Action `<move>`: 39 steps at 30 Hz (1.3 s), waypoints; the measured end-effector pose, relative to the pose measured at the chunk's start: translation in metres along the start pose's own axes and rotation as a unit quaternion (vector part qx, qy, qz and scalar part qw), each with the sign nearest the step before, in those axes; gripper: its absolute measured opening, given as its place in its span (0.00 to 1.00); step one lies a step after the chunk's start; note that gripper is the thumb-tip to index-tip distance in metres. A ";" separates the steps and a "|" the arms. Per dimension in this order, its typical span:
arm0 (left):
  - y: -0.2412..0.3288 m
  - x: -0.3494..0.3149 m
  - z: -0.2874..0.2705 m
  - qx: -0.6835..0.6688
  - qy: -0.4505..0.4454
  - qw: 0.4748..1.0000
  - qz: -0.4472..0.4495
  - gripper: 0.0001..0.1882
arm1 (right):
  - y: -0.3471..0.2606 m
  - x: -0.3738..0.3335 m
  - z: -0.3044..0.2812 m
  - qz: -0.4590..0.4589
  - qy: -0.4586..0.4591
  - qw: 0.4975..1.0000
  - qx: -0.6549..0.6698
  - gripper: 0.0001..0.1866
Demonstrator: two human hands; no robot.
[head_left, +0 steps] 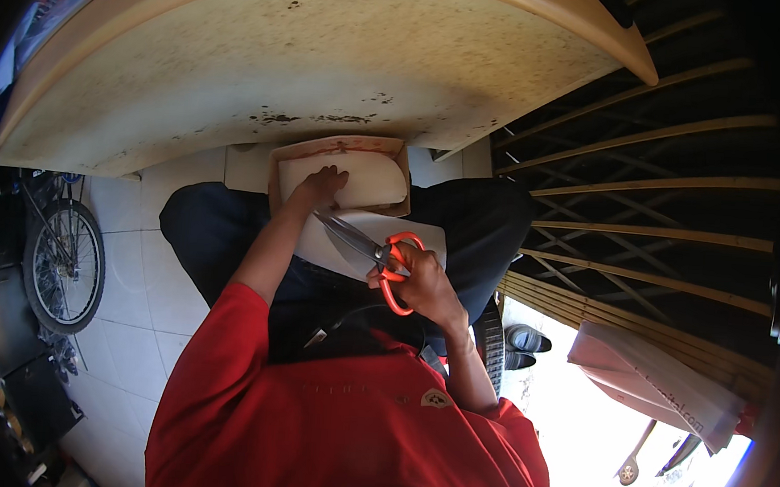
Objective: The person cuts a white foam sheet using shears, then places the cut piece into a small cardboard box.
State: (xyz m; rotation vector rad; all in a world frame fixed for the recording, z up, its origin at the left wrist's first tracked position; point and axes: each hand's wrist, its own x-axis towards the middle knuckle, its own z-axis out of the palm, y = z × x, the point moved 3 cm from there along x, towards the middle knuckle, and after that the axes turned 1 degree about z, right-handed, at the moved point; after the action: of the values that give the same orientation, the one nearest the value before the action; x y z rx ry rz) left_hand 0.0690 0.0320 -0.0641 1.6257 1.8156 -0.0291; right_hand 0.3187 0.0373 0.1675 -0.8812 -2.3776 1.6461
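On my lap, against the table's edge, stands an open cardboard box (274,187) with a stack of white sheets (380,182) in it. My left hand (324,186) reaches over the box's left part and rests on the stack, its fingers partly spread. My right hand (423,286) is closed around the orange handles of a large pair of scissors (355,238). Their dark blades point up and left, with the tips close to my left wrist. Below the blades, a loose white sheet (422,236) lies across my thighs at the box's near side.
A worn pale tabletop (240,65) curves across the front, above the box. On the left a bicycle wheel (64,266) stands on the tiled floor (132,295). To the right are a folding metal gate (650,233), a pink-white bag (649,384) and dark shoes (527,339).
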 end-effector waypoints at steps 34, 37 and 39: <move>0.147 -0.243 -0.162 -0.159 0.088 0.983 0.037 0.23 | -0.133 0.030 -0.058 -0.159 0.073 0.984 -0.042 0.11; 0.120 -0.281 -0.161 -0.324 0.166 0.931 -0.034 0.19 | -0.132 0.021 -0.070 -0.209 0.169 0.963 0.021 0.15; 0.093 -0.318 -0.136 -0.409 0.257 0.873 -0.063 0.20 | -0.123 0.014 -0.071 -0.205 0.192 0.954 0.109 0.16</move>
State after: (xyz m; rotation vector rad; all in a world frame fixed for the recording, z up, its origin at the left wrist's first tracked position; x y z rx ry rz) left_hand 0.0803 -0.1629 0.2359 0.9320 1.9010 1.0632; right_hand 0.2878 0.0733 0.3021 -0.5547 -1.9100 1.3887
